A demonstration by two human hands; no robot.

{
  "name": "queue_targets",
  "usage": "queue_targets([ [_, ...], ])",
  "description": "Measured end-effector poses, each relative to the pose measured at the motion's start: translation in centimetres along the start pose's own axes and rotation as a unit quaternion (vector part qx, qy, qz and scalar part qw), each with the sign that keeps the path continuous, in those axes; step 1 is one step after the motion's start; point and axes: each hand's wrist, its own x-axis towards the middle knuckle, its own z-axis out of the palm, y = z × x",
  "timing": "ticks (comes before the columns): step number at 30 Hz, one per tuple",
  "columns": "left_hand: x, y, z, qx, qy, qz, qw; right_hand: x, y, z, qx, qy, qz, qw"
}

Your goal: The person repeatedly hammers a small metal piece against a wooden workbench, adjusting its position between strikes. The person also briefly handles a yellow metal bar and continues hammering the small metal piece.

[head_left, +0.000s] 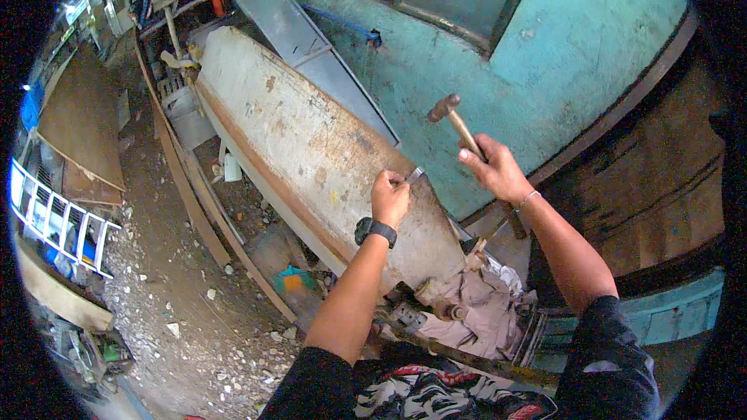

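My right hand grips a hammer by its wooden handle, with the metal head raised toward the upper left. Beside it and lower, my left hand is closed on a small metal piece whose shiny end sticks out to the right; its exact kind is hard to make out. That hand rests at the right part of a long, worn, whitish panel with rust-brown stains. The hammer head is apart from the metal piece.
A teal wall rises behind the panel, and a grey metal sheet leans there. Crumpled pinkish cloth and several small parts lie at the panel's near end. Gravel, long boards and a white ladder are at left.
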Motion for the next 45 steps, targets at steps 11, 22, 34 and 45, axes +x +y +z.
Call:
queue_targets([
  [11, -0.4, 0.5, 1.2, -0.023, 0.068, -0.055, 0.996, -4.2, 2.9, 2.3, 0.017, -0.051, 0.053, 0.997],
  [22, -0.4, 0.2, 1.3, -0.010, 0.083, -0.062, 0.995, -4.3, 1.7, 3.0, -0.049, -0.029, -0.052, 0.997],
  [34, -0.3, -0.7, 1.0, -0.021, 0.072, -0.039, 0.996, -4.3, 0.5, 2.8, -0.099, 0.049, -0.094, 0.989],
  [45, -0.6, -0.1, 1.3, -0.018, 0.081, -0.043, 0.996, -3.1, 0.3, 1.3, -0.023, 0.104, -0.081, 0.991],
])
